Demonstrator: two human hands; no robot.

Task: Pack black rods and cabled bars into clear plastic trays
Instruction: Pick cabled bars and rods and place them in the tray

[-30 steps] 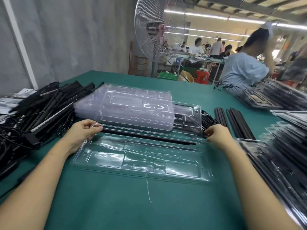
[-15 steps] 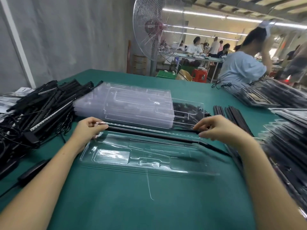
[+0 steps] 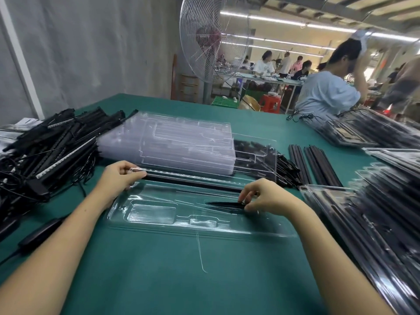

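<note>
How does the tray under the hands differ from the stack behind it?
The front tray is one see-through sheet; the tray stack is many milky layers. The front tray has a long black bar along its far side, gripped by the left hand, and a black rod pinched by the right hand; the tray stack is untouched. Both are clear moulded plastic.

Bright overhead tube lights (image 3: 284, 22), glare on clear trays (image 3: 188, 142), wide-angle edge bend, motion blur at rt.
</note>
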